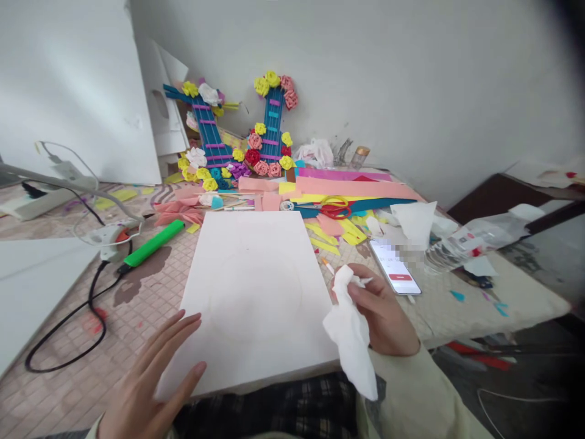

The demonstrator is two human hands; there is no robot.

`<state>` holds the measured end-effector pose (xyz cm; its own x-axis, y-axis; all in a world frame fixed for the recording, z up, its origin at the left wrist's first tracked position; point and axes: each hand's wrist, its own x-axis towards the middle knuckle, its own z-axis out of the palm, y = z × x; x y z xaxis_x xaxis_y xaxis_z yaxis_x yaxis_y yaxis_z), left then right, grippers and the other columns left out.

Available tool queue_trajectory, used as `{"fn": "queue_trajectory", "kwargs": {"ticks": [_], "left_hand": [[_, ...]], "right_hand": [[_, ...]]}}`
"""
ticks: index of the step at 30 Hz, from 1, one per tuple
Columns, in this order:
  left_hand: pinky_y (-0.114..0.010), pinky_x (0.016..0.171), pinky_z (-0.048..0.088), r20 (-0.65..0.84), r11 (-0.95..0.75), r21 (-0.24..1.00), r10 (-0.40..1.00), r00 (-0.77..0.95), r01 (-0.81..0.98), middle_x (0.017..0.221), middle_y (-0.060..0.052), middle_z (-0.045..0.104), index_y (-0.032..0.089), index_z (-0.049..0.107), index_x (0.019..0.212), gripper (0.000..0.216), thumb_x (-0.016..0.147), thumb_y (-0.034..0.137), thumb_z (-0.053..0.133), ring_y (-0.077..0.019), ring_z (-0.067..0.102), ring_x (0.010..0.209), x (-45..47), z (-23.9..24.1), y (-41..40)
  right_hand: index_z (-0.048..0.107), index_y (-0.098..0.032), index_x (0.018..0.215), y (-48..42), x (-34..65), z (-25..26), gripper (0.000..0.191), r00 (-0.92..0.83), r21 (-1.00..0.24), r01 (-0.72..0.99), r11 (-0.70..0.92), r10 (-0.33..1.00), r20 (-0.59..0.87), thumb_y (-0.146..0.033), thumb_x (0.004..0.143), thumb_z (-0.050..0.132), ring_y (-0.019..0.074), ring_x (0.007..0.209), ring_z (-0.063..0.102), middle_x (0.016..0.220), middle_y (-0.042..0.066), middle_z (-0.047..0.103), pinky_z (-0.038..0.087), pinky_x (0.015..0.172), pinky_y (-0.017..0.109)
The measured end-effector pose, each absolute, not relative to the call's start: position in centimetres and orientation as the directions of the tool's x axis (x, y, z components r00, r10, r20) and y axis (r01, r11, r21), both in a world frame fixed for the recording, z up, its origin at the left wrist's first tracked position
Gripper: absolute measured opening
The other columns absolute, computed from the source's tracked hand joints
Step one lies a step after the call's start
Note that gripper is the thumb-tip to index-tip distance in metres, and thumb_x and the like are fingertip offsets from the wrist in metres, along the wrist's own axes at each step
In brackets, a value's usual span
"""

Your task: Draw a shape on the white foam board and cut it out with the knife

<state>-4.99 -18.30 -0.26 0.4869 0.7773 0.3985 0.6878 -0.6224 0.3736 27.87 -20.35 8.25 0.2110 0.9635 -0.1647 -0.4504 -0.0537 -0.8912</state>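
A crumpled white tissue (351,341) is soft and creased. One twisted end sticks up above the right hand (381,320) and the longer part hangs down below it. The fingers (361,292) of that hand are curled closed around its middle, holding it over the near right corner of a white board (256,286).

The board is a plain pale rectangle with a faint pencilled circle on it, and it lies flat on the desk (137,305). The left hand (150,378) rests on the board's near left corner, its fingers (176,332) spread open and flat, gripping nothing.

Just beyond the right fingers lies a phone (395,267). Its screen is blurred except for a red bar, so no writing can be read. Farther beyond them are red-handled scissors (336,207) on strips of coloured paper (356,186).
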Motion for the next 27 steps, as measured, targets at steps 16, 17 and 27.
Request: {"fn": "queue_trajectory", "kwargs": {"ticks": [16, 17, 27], "left_hand": [[-0.017, 0.056, 0.046, 0.31, -0.44, 0.806, 0.884, 0.351, 0.397, 0.066, 0.004, 0.061, 0.023, 0.058, 0.079, 0.005, 0.08, 0.024, 0.052, -0.009, 0.056, 0.058, 0.5, 5.4, -22.0], [-0.018, 0.057, 0.046, 0.331, -0.417, 0.783, 0.908, 0.258, 0.461, 0.068, 0.004, 0.062, 0.023, 0.058, 0.079, 0.007, 0.08, 0.028, 0.053, -0.0101, 0.057, 0.06, -0.6, 5.3, -21.3], [-0.039, 0.065, 0.049, 0.406, -0.107, 0.326, 0.913, -0.038, 0.939, 0.096, -0.011, 0.067, 0.024, 0.06, 0.103, 0.038, 0.08, 0.049, 0.041, -0.0278, 0.065, 0.077, -11.9, 2.4, -10.9]], "right_hand": [[0.064, -0.028, 0.098, -24.4, 19.5, 3.8, 0.021, 0.052, -0.967, -0.159, 0.198, 0.98, 0.192, -0.021, 0.077, 0.063, 0.0177, 0.105, 0.056, 0.11, 0.004, 0.064, 0.046, 0.091, 0.03], [0.063, -0.027, 0.102, -24.0, 20.9, 3.7, 0.024, 0.065, -0.975, -0.052, 0.217, 0.975, 0.213, -0.023, 0.078, 0.062, 0.018, 0.105, 0.056, 0.112, 0.005, 0.063, 0.045, 0.092, 0.031], [0.05, -0.013, 0.112, -19.4, 35.2, -1.6, 0.046, 0.279, -0.428, 0.898, -0.107, 0.889, 0.363, -0.045, 0.078, 0.049, 0.0174, 0.056, 0.053, 0.072, 0.004, 0.056, 0.045, 0.054, 0.032]]}}
